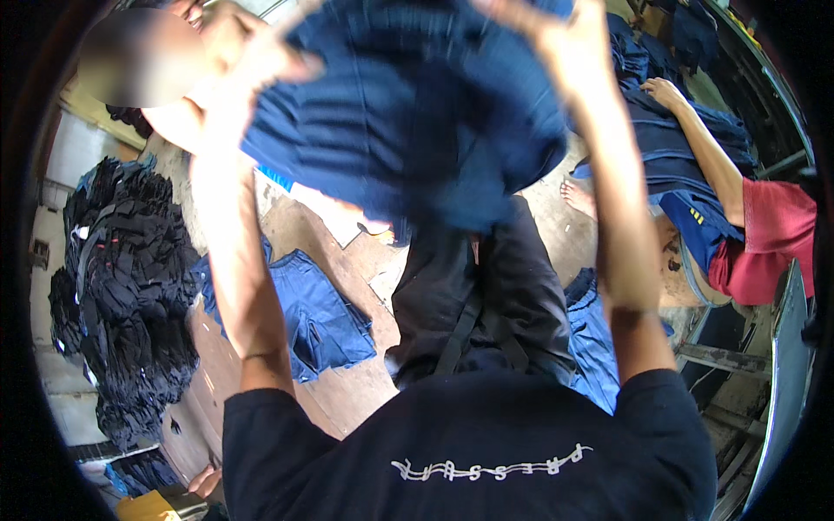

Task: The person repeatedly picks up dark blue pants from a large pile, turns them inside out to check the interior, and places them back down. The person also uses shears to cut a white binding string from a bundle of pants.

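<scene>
A dark blue garment [391,113] is held up in front of me at the top of the view, blurred by motion. It hangs loosely, with folds and a drooping lower end above my lap, and its exact kind is hard to make out. My left hand [274,65] grips its left side, the thumb lying over the cloth. At its upper right edge, my right hand [547,30] is closed on the fabric, partly cut off by the frame. Blue shorts [317,308] lie on the floor beyond my left forearm. More blue cloth [593,339] lies beside my right leg.
A tall heap of black garments [130,304] stands at the left. On the right, a person in a red shirt [777,226] rests a hand on a stack of dark blue clothes [669,143]. Another person [174,122] is close by at the upper left. Wooden framing [725,360] stands at lower right.
</scene>
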The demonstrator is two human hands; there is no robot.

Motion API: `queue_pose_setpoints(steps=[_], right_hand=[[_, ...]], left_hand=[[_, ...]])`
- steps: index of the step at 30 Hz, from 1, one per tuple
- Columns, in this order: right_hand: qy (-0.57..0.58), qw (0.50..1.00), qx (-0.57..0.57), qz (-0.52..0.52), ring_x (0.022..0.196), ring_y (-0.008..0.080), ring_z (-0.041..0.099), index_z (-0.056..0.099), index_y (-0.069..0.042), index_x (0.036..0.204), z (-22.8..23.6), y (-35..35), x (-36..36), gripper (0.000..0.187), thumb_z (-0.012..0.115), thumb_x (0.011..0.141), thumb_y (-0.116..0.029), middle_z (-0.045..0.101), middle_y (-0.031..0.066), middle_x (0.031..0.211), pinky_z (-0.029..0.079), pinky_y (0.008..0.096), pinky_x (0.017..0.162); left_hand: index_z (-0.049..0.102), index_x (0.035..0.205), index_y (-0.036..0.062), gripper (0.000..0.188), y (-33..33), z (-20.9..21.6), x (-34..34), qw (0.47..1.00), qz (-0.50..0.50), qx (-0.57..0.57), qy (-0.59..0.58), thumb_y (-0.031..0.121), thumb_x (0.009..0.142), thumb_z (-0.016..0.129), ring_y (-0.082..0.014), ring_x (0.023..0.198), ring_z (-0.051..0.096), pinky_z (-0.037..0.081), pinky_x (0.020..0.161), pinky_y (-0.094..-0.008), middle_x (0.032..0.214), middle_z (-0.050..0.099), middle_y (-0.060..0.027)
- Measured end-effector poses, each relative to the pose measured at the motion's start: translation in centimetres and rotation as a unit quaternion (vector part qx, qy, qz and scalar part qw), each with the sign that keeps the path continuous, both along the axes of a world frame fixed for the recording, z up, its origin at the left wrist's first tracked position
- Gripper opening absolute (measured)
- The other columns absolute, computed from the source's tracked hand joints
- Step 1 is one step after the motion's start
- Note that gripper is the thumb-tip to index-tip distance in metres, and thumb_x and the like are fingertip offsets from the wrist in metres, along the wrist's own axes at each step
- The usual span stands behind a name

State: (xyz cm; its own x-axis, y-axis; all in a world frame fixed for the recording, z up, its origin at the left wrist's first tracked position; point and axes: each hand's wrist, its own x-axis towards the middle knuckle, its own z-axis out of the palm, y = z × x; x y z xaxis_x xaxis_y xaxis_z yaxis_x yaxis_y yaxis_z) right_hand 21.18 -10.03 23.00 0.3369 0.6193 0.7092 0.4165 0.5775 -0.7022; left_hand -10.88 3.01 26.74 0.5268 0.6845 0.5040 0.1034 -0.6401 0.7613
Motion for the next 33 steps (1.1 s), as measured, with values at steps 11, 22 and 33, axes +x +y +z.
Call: queue_pose_setpoints(steps=[11, 22, 33], right_hand=[[-0.499, 0.829, -0.083, 0.238, 0.104, 0.0244, 0.073, 0.078, -0.004, 0.123, 19.3, 1.8, -0.2, 0.053, 0.091, 0.082, -0.035, 0.079, 0.0142, 0.116, 0.058, 0.0400, 0.097], [-0.591, 0.769, -0.108, 0.219, 0.111, 0.0248, 0.063, 0.081, -0.011, 0.101, -20.9, 3.9, -8.0, 0.088, 0.083, 0.054, -0.084, 0.073, 0.0052, 0.105, 0.044, 0.0443, 0.093], [-0.186, 0.916, -0.353, 0.044, 0.114, 0.0420, 0.070, 0.076, -0.002, 0.122, -20.6, -12.6, -1.8, 0.077, 0.095, 0.072, -0.057, 0.075, 0.0215, 0.122, 0.054, 0.0518, 0.099]], left_hand=[[0.066, 0.134, 0.0008, 0.039, -6.5, -6.4, -0.1, 0.947, -0.052, -0.125, -0.293, 0.001, 0.095, 0.069, -0.0266, 0.119, 0.071, 0.053, 0.111, -0.0402, 0.134, 0.073, -0.0150], [0.040, 0.165, 0.0059, 0.078, -28.9, -36.1, 0.2, 0.760, 0.013, -0.639, -0.117, -0.009, 0.090, 0.056, -0.0283, 0.146, 0.057, 0.049, 0.121, -0.0499, 0.161, 0.055, -0.0114], [0.022, 0.174, 0.0069, 0.104, -28.5, -34.4, 3.4, 0.765, 0.014, -0.633, -0.115, -0.015, 0.083, 0.067, -0.0259, 0.154, 0.045, 0.039, 0.127, -0.0419, 0.171, 0.042, -0.0111]])
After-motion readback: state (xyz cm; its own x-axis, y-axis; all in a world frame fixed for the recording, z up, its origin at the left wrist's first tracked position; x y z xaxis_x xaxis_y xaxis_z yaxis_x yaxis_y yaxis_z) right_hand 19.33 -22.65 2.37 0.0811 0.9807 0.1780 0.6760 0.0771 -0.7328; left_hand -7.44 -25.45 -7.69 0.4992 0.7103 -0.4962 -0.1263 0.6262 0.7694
